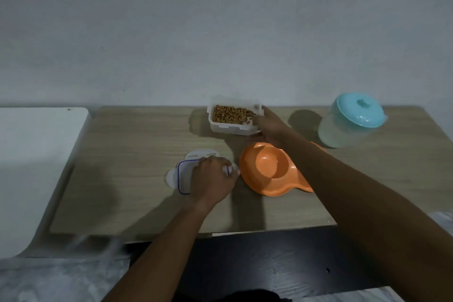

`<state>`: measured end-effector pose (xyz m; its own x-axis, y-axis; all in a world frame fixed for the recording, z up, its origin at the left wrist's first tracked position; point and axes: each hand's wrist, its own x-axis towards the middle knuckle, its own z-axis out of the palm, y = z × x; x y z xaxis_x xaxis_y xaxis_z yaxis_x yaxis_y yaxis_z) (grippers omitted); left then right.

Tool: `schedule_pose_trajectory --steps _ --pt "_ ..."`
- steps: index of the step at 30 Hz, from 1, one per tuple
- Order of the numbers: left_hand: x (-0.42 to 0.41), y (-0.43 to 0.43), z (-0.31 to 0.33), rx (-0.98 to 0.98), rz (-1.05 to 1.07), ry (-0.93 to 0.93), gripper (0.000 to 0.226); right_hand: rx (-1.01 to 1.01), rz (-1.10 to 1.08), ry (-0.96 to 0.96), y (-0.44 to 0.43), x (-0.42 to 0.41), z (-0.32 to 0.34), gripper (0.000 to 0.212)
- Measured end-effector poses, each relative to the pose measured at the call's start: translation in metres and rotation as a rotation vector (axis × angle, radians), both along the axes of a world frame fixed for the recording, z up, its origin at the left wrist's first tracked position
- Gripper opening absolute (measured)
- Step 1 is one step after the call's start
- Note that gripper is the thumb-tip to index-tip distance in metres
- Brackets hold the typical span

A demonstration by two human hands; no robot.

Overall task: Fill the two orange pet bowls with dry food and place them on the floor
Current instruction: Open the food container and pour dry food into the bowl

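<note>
On the desk (122,191), left hand (212,179) presses the lid (182,179) flat; right hand (268,126) grips the open food box (232,117); orange bowl (269,169) still empty.

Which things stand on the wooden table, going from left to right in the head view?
Lid under the left hand → food box, held at its right side by the right hand → jar. The orange bowl lies nearer, between lid and jar, overlapping the box's span.

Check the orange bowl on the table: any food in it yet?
Empty. The orange bowl's basin shows only bare orange plastic; the kibble is all in the open white container behind it.
</note>
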<state>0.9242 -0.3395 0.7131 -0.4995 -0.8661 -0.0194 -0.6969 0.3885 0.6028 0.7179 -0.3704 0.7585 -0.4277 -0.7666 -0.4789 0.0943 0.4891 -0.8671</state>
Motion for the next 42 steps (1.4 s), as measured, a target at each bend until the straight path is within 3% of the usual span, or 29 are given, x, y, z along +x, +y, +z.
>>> schedule_pose_trajectory --steps 5,8,11,21,26,31,36,42 --pt "-0.042 0.025 0.020 0.150 0.048 0.097 0.039 -0.063 -0.062 -0.108 0.069 -0.040 0.049 0.054" --pt "-0.062 0.028 0.013 0.161 0.105 -0.007 0.042 -0.088 -0.066 -0.116 0.105 -0.056 0.059 0.059" --pt "-0.072 0.025 0.000 0.182 0.148 -0.129 0.042 -0.123 -0.075 -0.020 0.133 -0.066 0.060 0.064" --pt "-0.086 0.025 0.004 0.408 0.366 -0.025 0.040 -0.208 -0.019 0.362 0.181 -0.089 0.050 0.064" --pt "-0.083 0.023 0.004 0.502 0.419 -0.005 0.056 -0.242 -0.009 0.402 0.185 -0.087 0.045 0.061" --pt "-0.083 0.026 0.007 0.528 0.461 0.046 0.044 -0.240 0.020 0.491 0.184 -0.086 0.047 0.067" --pt "-0.083 0.026 0.004 0.575 0.469 0.087 0.043 -0.239 0.070 0.642 0.184 -0.083 0.049 0.068" --pt "-0.084 0.032 0.003 0.564 0.476 0.106 0.039 -0.278 0.100 0.696 0.181 -0.079 0.048 0.068"
